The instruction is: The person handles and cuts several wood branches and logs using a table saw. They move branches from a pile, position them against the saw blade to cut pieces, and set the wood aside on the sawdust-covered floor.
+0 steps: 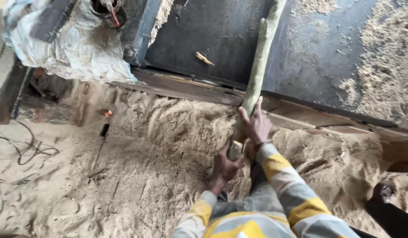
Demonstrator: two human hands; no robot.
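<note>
At the lower end of a long greenish wooden pole (257,75), both hands hold fast. The left hand (224,167) wraps the very butt of the pole, fingers curled shut around the pale cut end, and sits lowest and nearest the person's body. Just above it, the right hand (256,125) presses on the pole from the right side, its fingers laid along the wood and the thumb stretched upward; this grip is closed on the pole too, and the two hands nearly touch. Both arms wear sleeves (279,176) striped in yellow and grey.

From the grip the pole rises up and slightly to the right, leaning across the wooden edge (190,90) of a dark metal desk (213,35), and runs on over that surface out of the top of the view. Sawdust (385,57) lies heaped on the desk well to the right of the pole, and a small wood chip (204,58) lies to its left.

Below and to the left of the hands the floor (124,176) is thick with sawdust. Farther left lie a small dark object (104,130), a small orange thing (108,113) and some loose wires (27,150). Up at far left, a dusty whitish sheet (63,44) hangs over a machine.
</note>
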